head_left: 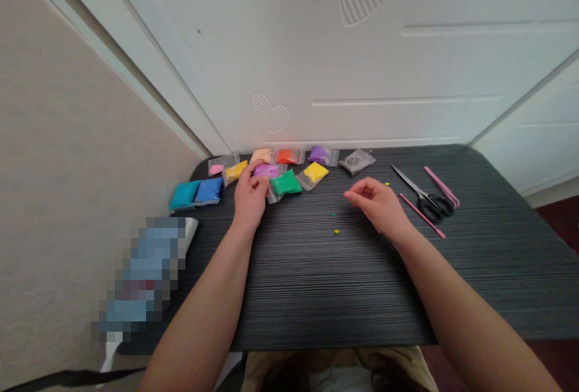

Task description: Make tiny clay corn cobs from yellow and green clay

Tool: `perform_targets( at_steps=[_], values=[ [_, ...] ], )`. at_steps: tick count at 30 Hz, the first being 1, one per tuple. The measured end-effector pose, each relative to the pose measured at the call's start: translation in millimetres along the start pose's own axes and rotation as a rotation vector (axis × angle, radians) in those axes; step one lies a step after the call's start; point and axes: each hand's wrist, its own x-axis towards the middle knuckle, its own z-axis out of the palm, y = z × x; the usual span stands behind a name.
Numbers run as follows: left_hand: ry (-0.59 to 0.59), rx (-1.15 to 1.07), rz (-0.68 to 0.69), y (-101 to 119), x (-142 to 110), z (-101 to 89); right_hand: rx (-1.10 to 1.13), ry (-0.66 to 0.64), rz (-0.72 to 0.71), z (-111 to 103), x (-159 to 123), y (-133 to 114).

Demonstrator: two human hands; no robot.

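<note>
My left hand point(250, 198) reaches to the row of small clear bags, thumb and fingers apart at the near edge of the magenta clay bag point(266, 170). A green clay bag point(286, 183) lies just right of its thumb. My right hand point(377, 205) hovers over the table with thumb and fingertips pinched together; anything between them is too small to make out. Left of and below it lie a tiny green bit point(333, 214) and a small yellow-and-green piece point(336, 231). Another yellow bit point(387, 184) sits behind the right hand.
Bags of yellow point(315, 172), purple point(319, 154), orange point(284, 156), grey point(356, 161), blue point(208, 190) and teal point(184, 195) clay line the dark table point(335, 301). Black-handled scissors point(427, 200), a pink stick tool point(421, 215) and pink tweezers point(442, 186) lie right. A blurred-out object point(147, 271) stands left.
</note>
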Motion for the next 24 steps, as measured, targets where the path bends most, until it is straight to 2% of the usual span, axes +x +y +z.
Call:
perform_targets(
  at_steps=[4,7,16,24],
  values=[
    [0.035,0.056,-0.005,-6.7,2.1,-3.2,-0.233,-0.123,-0.055,9.5,-6.9,0.6],
    [0.02,0.084,-0.036,-12.8,4.0,-5.3,-0.341,-0.166,-0.101,12.9,-9.7,-0.3],
    [-0.038,0.06,-0.108,-6.9,4.7,-3.8,-0.47,-0.135,-0.163,7.0,-7.3,0.0],
    [0.014,-0.003,-0.065,-3.6,3.9,-2.9,-0.498,-0.159,-0.166,5.0,-4.8,3.1]
  ],
)
